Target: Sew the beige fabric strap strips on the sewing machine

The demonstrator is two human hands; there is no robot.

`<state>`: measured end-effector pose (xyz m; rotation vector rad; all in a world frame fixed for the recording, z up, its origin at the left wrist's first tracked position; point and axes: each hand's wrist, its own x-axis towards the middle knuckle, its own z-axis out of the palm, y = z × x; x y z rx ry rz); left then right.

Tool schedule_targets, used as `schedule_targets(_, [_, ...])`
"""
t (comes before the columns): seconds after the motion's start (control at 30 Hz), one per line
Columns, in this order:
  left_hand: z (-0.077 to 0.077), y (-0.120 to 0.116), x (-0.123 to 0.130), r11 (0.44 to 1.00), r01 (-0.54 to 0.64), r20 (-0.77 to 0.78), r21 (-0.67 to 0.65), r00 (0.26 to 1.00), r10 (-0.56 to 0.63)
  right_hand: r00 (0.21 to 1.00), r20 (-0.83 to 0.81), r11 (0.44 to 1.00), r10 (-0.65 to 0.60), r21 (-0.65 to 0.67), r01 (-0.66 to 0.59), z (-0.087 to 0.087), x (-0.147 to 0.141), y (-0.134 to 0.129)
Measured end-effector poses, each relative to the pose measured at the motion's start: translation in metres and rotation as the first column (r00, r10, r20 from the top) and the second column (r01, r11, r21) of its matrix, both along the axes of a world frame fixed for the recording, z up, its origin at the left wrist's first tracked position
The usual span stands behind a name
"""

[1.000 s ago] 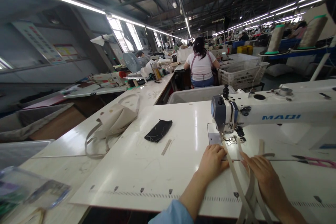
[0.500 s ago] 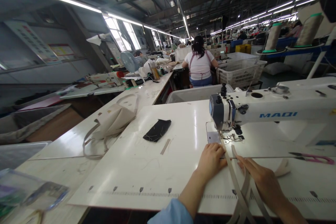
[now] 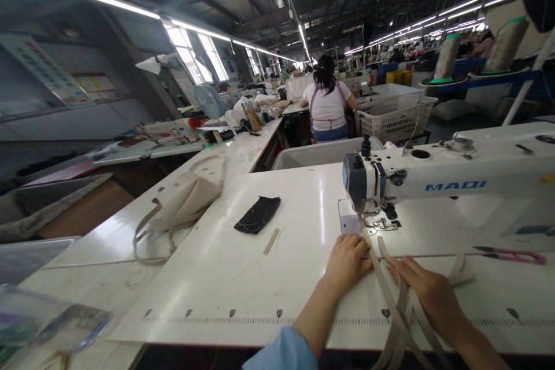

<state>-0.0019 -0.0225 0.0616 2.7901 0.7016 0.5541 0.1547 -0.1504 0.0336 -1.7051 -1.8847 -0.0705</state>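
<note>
A long beige fabric strap runs from under the presser foot of the white sewing machine down over the table's front edge. My left hand lies just in front of the needle area, its fingers closed at the strap's left edge. To its right, my right hand pinches another length of beige strap, whose free end points up toward the machine. Several strap lengths cross and hang between my hands. Part of what my right fingers grip is hidden.
Pink-handled thread snips lie to the right. A black fabric piece and a small beige strip are left of the machine. A beige bag piece rests on the side table. A co-worker sits ahead near a white basket.
The whole view has shifted slightly to the left and up. Both hands and the strap keep nearly the same places at the machine.
</note>
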Motion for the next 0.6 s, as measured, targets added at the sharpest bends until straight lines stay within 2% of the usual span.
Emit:
schedule_targets(0.33, [-0.0006, 0.0001, 0.0007, 1.000, -0.002, 0.017, -0.002, 1.000, 0.002, 0.999, 0.030, 0.999, 0.037, 0.037, -0.038, 0.0002, 0.0006, -0.0007])
schedule_targets(0.6, [-0.0019, -0.0002, 0.0003, 1.000, -0.009, 0.027, -0.001, 1.000, 0.009, 0.999, 0.010, 0.997, 0.050, 0.059, -0.051, 0.0089, -0.0034, -0.0028])
